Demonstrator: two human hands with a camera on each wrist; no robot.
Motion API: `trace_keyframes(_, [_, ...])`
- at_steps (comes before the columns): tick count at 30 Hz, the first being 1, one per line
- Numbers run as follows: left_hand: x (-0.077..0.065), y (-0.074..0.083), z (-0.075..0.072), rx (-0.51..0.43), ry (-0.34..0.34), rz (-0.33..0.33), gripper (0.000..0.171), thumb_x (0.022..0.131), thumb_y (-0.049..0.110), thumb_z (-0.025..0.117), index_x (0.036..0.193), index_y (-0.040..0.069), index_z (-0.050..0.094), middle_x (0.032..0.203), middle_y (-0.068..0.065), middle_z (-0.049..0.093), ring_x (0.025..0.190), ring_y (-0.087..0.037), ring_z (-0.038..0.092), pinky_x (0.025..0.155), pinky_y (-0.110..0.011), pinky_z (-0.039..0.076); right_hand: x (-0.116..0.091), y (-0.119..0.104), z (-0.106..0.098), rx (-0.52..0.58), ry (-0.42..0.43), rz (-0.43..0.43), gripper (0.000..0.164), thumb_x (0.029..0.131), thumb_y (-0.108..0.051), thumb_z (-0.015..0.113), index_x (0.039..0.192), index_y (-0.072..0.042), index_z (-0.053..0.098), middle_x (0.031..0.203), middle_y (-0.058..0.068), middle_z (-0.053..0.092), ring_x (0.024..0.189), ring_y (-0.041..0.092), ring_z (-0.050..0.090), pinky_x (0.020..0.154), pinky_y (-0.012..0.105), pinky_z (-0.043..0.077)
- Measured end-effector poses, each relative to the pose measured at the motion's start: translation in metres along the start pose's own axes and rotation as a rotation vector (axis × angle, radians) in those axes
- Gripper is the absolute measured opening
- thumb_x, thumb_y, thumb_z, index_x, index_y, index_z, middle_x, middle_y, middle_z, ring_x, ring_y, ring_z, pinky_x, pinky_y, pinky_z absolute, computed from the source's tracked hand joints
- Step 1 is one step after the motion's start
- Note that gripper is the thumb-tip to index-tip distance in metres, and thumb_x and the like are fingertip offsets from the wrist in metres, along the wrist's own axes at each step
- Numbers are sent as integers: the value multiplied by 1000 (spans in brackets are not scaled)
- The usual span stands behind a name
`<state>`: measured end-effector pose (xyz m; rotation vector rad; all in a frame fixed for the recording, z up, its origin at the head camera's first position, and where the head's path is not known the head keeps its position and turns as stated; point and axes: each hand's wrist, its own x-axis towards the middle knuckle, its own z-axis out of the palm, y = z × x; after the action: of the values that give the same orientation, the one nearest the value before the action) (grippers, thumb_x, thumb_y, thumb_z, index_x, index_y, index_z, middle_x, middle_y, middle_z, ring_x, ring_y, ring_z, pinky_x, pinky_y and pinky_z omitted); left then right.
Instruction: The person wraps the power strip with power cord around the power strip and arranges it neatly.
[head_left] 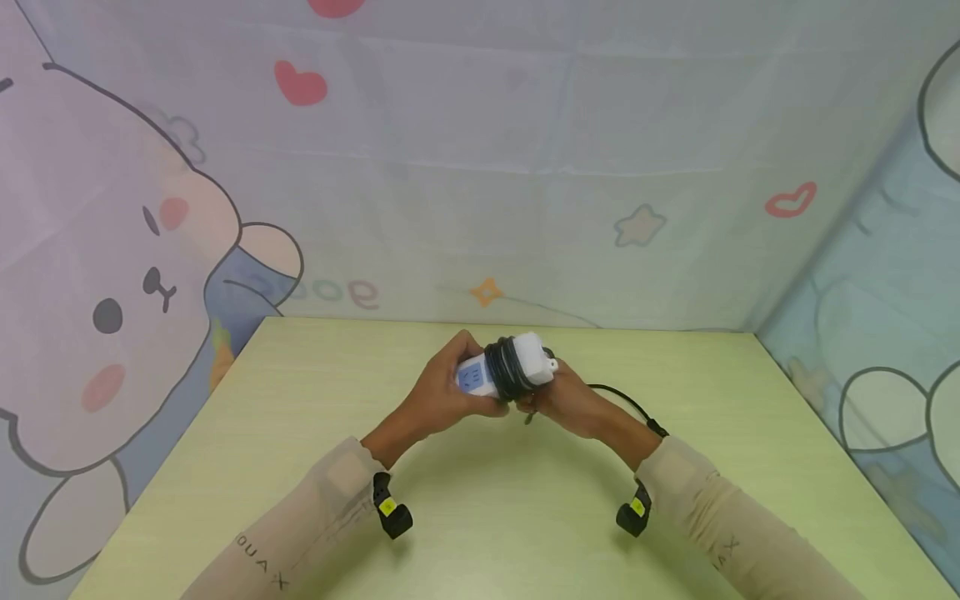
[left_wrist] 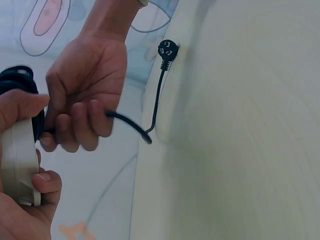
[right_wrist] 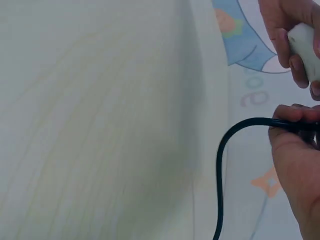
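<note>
A white power strip (head_left: 490, 377) with a blue socket face is held up above the table, tilted. Black cord (head_left: 510, 368) is wound in several turns around its middle. My left hand (head_left: 441, 390) grips the socket end, thumb on one side and fingers on the other. At the other end, my right hand (head_left: 567, 402) has its fingers curled round the cord beside the coils. From that hand a loose length of cord (left_wrist: 159, 95) runs out to a black plug (left_wrist: 168, 50), seen in the left wrist view. In the right wrist view the cord (right_wrist: 220, 175) bends downward.
A pale yellow-green table (head_left: 517, 517) lies beneath both hands. Behind it hangs a printed cloth (head_left: 480, 167) with a cartoon bear, hearts and stars, and another patterned cloth (head_left: 892, 333) stands at the right. Each wrist wears a black strap-on camera (head_left: 393, 508).
</note>
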<state>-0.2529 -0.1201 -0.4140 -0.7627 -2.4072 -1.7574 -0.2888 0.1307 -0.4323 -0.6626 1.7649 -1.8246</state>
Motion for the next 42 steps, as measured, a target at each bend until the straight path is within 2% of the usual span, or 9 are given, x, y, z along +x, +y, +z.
trace_keyframes(4, [2,3,-2,30,64,-39,58,80,12,99,114,10,52,116,-14,67,97,-24,68,84,-40,60,-2,0,6,-109,1,-35,23,122,-16,38,138,-6,51,98,2,53,87,15,52,85,35,49])
trace_keyframes(9, [2,3,-3,59,130,-88,60,80,15,100,114,11,50,117,-14,69,99,-26,70,82,-37,59,-7,-4,10,-246,12,-57,34,121,-17,42,138,8,57,92,2,69,86,14,69,87,34,60])
trace_keyframes(12, [2,4,-4,64,166,-117,61,81,15,100,116,11,49,121,-14,69,101,-28,70,82,-37,59,-10,-4,8,-326,8,-53,38,121,-19,45,137,12,62,95,6,79,92,13,75,92,37,60])
trace_keyframes(17, [1,3,-6,76,200,-154,60,81,18,99,117,12,50,121,-13,68,101,-29,69,81,-36,58,-15,-5,2,-502,1,-95,33,120,-21,52,124,5,71,101,13,86,103,18,79,95,38,58])
trace_keyframes(21, [1,0,-9,94,230,-173,61,80,18,100,115,13,50,119,-11,68,99,-29,69,79,-36,58,-19,-9,-5,-581,-10,-145,26,119,-19,56,113,-2,75,97,10,84,108,26,81,99,37,62])
trace_keyframes(27, [0,-3,-12,126,241,-187,62,80,19,100,115,13,50,119,-12,69,99,-29,70,77,-35,58,-24,-19,-8,-692,34,-179,21,118,-19,59,108,-8,75,81,1,76,87,20,80,84,36,59])
trace_keyframes(32, [-1,-3,-13,178,236,-183,62,82,21,99,116,13,49,120,-14,72,100,-30,72,77,-37,60,-27,-29,-6,-783,92,-246,17,115,-16,63,105,-12,76,72,-5,62,63,8,59,63,28,48])
trace_keyframes(37, [-4,-5,-15,260,225,-180,60,82,20,99,116,14,49,116,-14,75,96,-30,74,75,-39,62,-28,-34,-5,-905,66,-309,14,113,-16,66,104,-16,76,76,-12,56,65,2,48,64,26,45])
trace_keyframes(42, [-5,-7,-16,376,170,-160,57,83,19,97,116,16,51,111,-13,76,90,-27,73,71,-36,59,-29,-40,-6,-1038,-19,-394,14,114,-12,64,111,-9,77,86,-6,67,72,1,54,71,28,52])
